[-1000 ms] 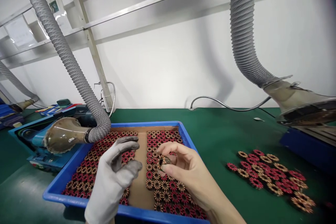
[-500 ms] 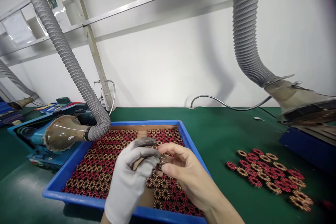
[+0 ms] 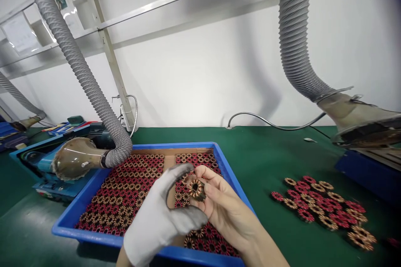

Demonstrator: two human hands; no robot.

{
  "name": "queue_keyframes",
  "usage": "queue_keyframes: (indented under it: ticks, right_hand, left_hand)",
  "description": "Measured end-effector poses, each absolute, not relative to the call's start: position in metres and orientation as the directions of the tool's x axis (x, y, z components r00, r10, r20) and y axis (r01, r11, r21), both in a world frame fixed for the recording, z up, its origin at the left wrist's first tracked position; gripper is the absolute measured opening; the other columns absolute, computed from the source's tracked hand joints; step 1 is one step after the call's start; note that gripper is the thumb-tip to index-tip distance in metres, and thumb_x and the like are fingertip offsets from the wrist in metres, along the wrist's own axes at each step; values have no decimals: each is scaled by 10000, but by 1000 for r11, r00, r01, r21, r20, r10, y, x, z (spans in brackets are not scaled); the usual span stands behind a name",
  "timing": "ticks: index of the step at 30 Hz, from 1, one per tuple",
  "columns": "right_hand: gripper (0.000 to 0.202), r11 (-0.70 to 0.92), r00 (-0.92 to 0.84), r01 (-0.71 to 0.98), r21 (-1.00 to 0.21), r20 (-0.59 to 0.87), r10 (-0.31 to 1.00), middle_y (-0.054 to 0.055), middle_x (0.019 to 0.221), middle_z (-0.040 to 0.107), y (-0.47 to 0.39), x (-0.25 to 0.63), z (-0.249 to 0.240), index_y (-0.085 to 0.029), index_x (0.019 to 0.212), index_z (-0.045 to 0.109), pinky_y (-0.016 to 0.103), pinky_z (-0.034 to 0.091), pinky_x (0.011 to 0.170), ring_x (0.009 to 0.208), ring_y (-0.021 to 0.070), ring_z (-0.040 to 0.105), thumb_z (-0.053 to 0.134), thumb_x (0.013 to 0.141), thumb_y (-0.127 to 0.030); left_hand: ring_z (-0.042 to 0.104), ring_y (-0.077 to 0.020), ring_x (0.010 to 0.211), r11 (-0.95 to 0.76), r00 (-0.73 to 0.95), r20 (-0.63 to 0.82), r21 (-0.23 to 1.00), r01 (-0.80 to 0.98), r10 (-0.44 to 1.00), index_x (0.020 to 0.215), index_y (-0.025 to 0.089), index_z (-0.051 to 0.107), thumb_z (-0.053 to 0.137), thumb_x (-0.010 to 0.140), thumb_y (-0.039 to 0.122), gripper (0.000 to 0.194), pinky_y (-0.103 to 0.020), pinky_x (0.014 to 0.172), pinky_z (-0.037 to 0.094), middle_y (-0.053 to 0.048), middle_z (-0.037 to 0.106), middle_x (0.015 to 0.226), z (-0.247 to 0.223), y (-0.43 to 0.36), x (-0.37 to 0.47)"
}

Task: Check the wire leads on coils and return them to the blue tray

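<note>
In front of me my right hand [image 3: 230,206], bare, grips a small copper-wound motor stator [image 3: 196,188] between thumb and fingers. Its round, toothed face is turned towards me. My left hand [image 3: 159,215] wears a white glove with dark-stained fingertips. Its thumb and fingers are spread in a wide C to the left of the stator, and I cannot tell whether a fingertip touches it. Both hands hover over a blue tray [image 3: 230,171] lined with cardboard, where rows of red and copper-coloured stators [image 3: 125,192] lie packed. The hands hide part of the right-hand block.
A loose heap of stators [image 3: 326,204] lies on the green table [image 3: 263,162] to the right. Left of the tray stands a blue machine [image 3: 46,160] beneath a grey extraction hose [image 3: 75,62]. Another hose [image 3: 294,29] with a hood hangs at the right, above a blue box [image 3: 360,171].
My left hand's fingers have parted from the stator and spread apart. The stator, held in my right hand, has turned so its round face shows.
</note>
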State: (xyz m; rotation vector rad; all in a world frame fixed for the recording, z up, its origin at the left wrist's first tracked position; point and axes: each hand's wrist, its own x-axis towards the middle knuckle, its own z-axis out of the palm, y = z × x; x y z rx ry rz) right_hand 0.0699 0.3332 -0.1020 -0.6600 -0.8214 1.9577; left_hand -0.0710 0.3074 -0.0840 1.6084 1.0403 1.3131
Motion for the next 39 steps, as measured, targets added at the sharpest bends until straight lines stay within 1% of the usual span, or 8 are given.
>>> queue_keyframes:
  ticks: [5, 8, 13, 17, 21, 23, 28, 39]
  right_hand:
    - [791, -391, -444, -547, -741, -139, 885, -44, 778, 485, 332, 65, -102, -163, 916, 302, 52, 395, 597, 594, -87, 409, 849, 418, -443]
    - [797, -385, -443, -482, -787, -160, 882, -51, 695, 434, 335, 69, -101, -139, 850, 297, 77, 403, 565, 572, -68, 401, 841, 395, -502]
    - [619, -55, -123, -392, -918, -7, 992, 38, 900, 576, 341, 97, -94, -94, 805, 455, 139, 518, 635, 770, 33, 583, 733, 544, -581]
    - [583, 30, 40, -596, -803, 7, 999, -31, 628, 469, 339, 117, -80, -110, 712, 322, 186, 437, 502, 544, 34, 499, 758, 530, -451]
    - [639, 63, 38, -610, -790, 50, 998, -50, 554, 392, 338, 128, -72, -114, 682, 238, 194, 368, 444, 470, 36, 443, 766, 498, -425]
    - [613, 101, 67, -599, -794, 76, 995, -45, 554, 393, 337, 135, -71, -117, 680, 242, 189, 348, 441, 468, 31, 436, 744, 521, -430]
    - [593, 183, 159, -604, -775, 107, 981, -43, 536, 374, 332, 149, -67, -117, 661, 260, 175, 249, 426, 432, 15, 389, 750, 498, -409]
    - [431, 202, 126, -569, -797, 159, 979, -14, 560, 366, 328, 153, -64, -120, 682, 284, 178, 217, 472, 474, -21, 352, 605, 653, -406]
  left_hand:
    - [602, -121, 1075, -440, 137, 419, 872, 216, 898, 1032, 167, 700, 708, 677, 167, 355, -144, 948, 461, -50, 627, 1148, -92, 313, -63]
    - [601, -118, 1020, -487, 167, 459, 845, 220, 873, 982, 168, 681, 715, 670, 134, 315, -168, 916, 461, -40, 624, 1084, -95, 319, -64]
    - [581, -143, 972, -422, 43, 445, 808, 410, 895, 963, 169, 625, 721, 742, 308, 278, -241, 901, 437, -36, 599, 1026, -93, 322, -79]
    - [580, -149, 930, -167, -13, 224, 761, 627, 974, 1051, 195, 621, 646, 787, 434, 357, -257, 872, 427, -15, 621, 1025, -102, 322, -93]
    - [568, -149, 717, 71, -38, -77, 475, 877, 996, 1143, 220, 611, 569, 776, 411, 416, -273, 696, 413, -3, 622, 826, -129, 324, -100]
    - [537, -151, 589, 107, -42, -179, 372, 922, 983, 1061, 218, 642, 551, 746, 373, 362, -281, 608, 380, -1, 614, 723, -144, 327, -102]
    - [625, -284, 839, 35, 27, -364, 162, 986, 931, 989, 221, 714, 600, 624, 368, 410, -368, 741, 431, -72, 678, 925, -164, 336, -106]
    - [642, -170, 904, 19, 199, -490, 403, 915, 849, 1067, 144, 686, 593, 674, 299, 432, -246, 832, 487, -12, 685, 985, -167, 339, -113]
